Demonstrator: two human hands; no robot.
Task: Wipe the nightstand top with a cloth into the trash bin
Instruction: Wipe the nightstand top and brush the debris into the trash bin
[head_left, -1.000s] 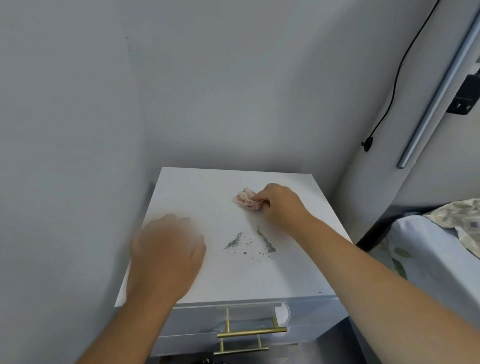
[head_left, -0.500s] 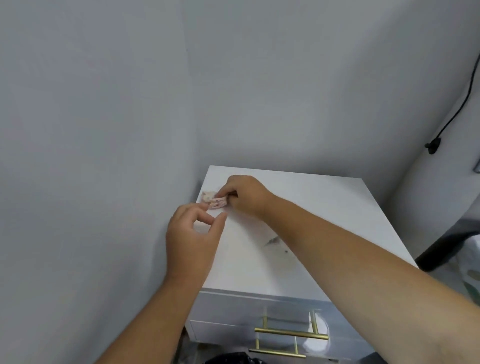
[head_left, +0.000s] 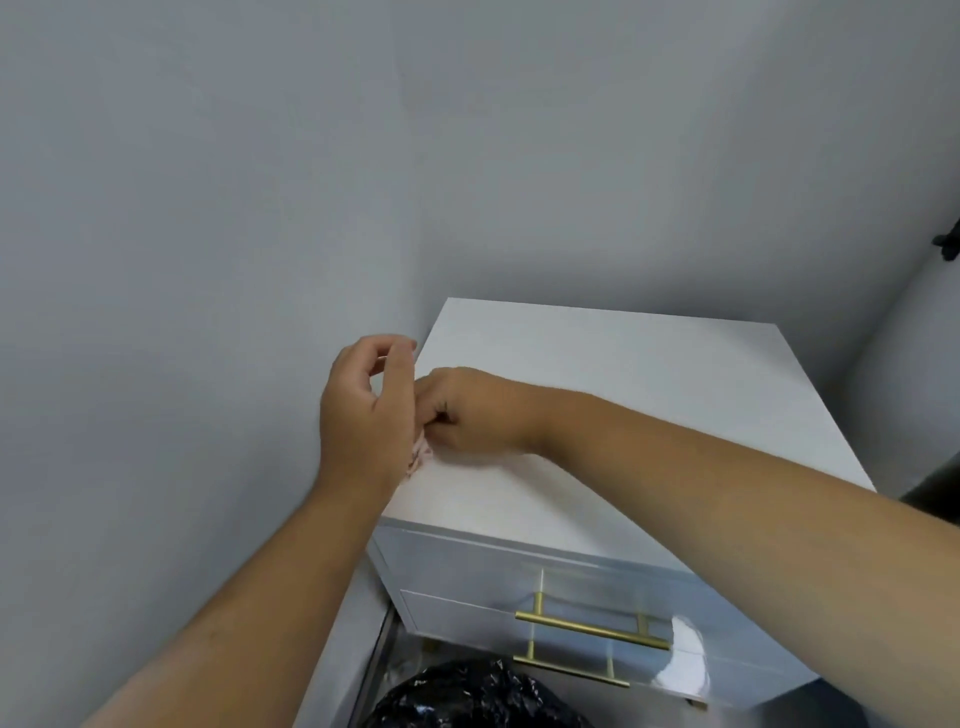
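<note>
The white nightstand (head_left: 649, 395) stands in a corner between two grey walls. My right hand (head_left: 467, 410) is closed around a small pinkish cloth (head_left: 420, 453) at the top's left edge, with only a scrap of the cloth showing. My left hand (head_left: 366, 410) is held up just beside that edge, fingers curled and apart, touching the right hand and covering part of the cloth. A trash bin lined with a black bag (head_left: 478, 696) sits on the floor below, in front of the nightstand's left side. My right forearm hides the middle of the top, so no dust is visible.
The left wall (head_left: 182, 312) is close against the nightstand's left side. Two drawers with brass bar handles (head_left: 592, 631) face me. A dark cable end (head_left: 948, 247) shows at the right edge.
My right hand has dragged the cloth from the back of the top to its left edge and then toward the front. My left hand has lifted off the top and moved beside that edge. The view has swung left and down.
</note>
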